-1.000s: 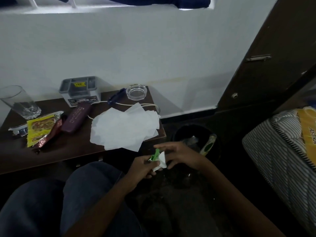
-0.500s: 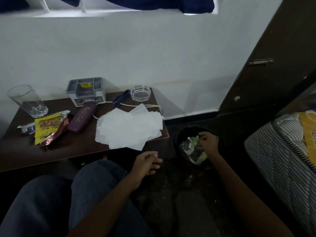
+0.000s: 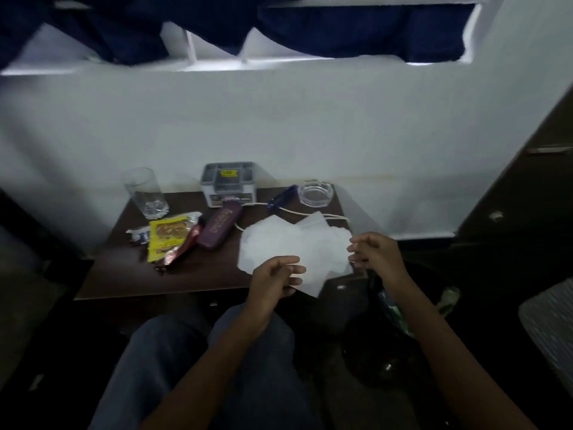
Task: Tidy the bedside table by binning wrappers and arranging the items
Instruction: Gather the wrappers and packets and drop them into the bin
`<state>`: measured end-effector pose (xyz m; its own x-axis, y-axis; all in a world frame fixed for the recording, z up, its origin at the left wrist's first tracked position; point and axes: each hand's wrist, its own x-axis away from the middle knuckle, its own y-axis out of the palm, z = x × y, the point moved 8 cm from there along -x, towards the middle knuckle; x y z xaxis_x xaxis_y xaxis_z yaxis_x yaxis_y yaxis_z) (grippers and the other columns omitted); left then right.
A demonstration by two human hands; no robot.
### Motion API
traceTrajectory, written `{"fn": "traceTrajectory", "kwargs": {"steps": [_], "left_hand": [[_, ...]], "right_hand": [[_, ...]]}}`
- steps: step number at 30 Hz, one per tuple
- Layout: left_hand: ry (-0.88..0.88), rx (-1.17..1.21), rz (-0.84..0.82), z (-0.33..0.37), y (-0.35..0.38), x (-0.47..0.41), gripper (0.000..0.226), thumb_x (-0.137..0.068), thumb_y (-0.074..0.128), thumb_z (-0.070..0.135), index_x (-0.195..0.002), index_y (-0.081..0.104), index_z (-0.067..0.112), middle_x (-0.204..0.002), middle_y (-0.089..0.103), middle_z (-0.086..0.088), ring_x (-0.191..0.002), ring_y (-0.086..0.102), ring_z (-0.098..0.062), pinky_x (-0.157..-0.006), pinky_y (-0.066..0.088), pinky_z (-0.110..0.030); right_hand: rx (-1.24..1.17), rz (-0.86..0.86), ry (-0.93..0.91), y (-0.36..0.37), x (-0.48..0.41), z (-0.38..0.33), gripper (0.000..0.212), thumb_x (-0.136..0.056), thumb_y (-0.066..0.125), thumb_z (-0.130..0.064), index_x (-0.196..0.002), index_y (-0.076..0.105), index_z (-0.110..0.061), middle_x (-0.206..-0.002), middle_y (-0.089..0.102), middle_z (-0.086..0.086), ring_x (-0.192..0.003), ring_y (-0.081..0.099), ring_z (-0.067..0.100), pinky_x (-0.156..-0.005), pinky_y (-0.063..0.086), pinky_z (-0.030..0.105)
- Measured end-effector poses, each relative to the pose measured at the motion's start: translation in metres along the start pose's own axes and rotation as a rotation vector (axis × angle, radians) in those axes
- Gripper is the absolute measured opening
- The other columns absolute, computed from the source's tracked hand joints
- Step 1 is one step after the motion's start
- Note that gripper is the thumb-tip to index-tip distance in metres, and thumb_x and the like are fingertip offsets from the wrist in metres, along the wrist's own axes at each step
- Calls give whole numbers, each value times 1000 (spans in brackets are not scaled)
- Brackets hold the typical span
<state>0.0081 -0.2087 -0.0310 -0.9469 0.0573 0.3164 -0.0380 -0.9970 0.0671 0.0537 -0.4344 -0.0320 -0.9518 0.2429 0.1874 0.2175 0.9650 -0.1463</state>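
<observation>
right hand (image 3: 376,252) risen, loosely curled, above thin white tissues (image 3: 273,243)

A: The dark brown bedside table (image 3: 201,274) looks like smooth wood with a dull sheen.
B: The white rumpled sheets (image 3: 273,243) are thin matt paper, perhaps tissue. The blur makes it hard to say.
A: The tall clear tumbler (image 3: 145,193) and round clear ashtray (image 3: 315,193) are glossy glass.
B: The yellow snack sachet (image 3: 167,235) is shiny film, and the grey square box (image 3: 228,184) is matt plastic.
A: The dark blue curtain (image 3: 341,29) is cloth, and the blue trousers (image 3: 161,367) look like denim.
</observation>
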Motion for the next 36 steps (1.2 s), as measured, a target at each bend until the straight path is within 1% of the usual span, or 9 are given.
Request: {"fn": "traceTrajectory", "kwargs": {"steps": [7,11,14,19,23,28,30,33,36], "left_hand": [[117,-145,357,33,-148,-24,14,-89,55,2,-96,66,7,-85,68,-6,-59,63,-5,-53,49,-13],[83,-312,644,25,-235,-38,28,-86,58,-1,-113,63,-4,-109,66,-18,-100,62,-31,-88,47,-33],[-93,-382,795,2,-286,-47,25,-85,56,13,-107,66,9,-112,66,-17,-106,59,-34,-94,46,-40],[-292,-525,763,-24,-314,-71,34,-87,54,42,-114,64,24,-124,59,-7,-119,49,-32,-104,30,-44],[-272,-480,755,-26,-310,-89,37,-82,61,48,-110,64,24,-118,62,-1,-119,49,-29,-105,27,-40],[-186,-404,747,-30,-316,-101,15,-77,71,33,-82,59,25,-104,69,-5,-103,59,-26,-100,40,-45],[-154,-340,723,-29,-319,-100,14,-81,69,25,-88,62,14,-104,68,-10,-102,60,-28,-98,43,-42],[-85,-329,682,-23,-324,-95,17,-84,67,20,-92,62,5,-99,66,-12,-99,60,-28,-91,45,-38],[-5,-306,651,-12,-328,-83,16,-86,64,16,-75,54,13,-87,62,-8,-89,59,-24,-73,44,-29]], "right_hand": [[115,-385,-123,153,15,-68,19,-89,50,0,-83,64,-12,-75,67,4,-54,63,7,-55,49,19],[184,-519,-131,223,18,-75,22,-87,50,1,-80,64,-14,-74,66,4,-54,61,9,-55,48,20],[252,-581,-131,264,14,-75,16,-87,52,1,-87,66,-8,-75,66,7,-50,60,6,-51,46,18],[530,-583,-330,313,-4,-81,19,-83,56,0,-84,69,-13,-88,64,3,-77,58,10,-61,46,12],[929,-513,-529,339,-24,-72,28,-82,55,-8,-108,65,-16,-116,60,6,-113,49,26,-94,44,36],[1253,-477,-527,351,-35,-56,50,-88,51,-32,-137,39,-25,-139,42,7,-128,31,31,-101,33,44],[1279,-490,-489,356,-40,-48,52,-90,48,-33,-139,34,-27,-141,41,8,-130,27,33,-104,28,46],[1283,-508,-480,365,-44,-40,47,-93,43,-32,-139,34,-31,-141,42,8,-133,25,34,-106,22,50],[1273,-490,-536,372,-42,-42,40,-92,42,-28,-131,47,-30,-136,49,3,-132,26,32,-104,21,48]]}}
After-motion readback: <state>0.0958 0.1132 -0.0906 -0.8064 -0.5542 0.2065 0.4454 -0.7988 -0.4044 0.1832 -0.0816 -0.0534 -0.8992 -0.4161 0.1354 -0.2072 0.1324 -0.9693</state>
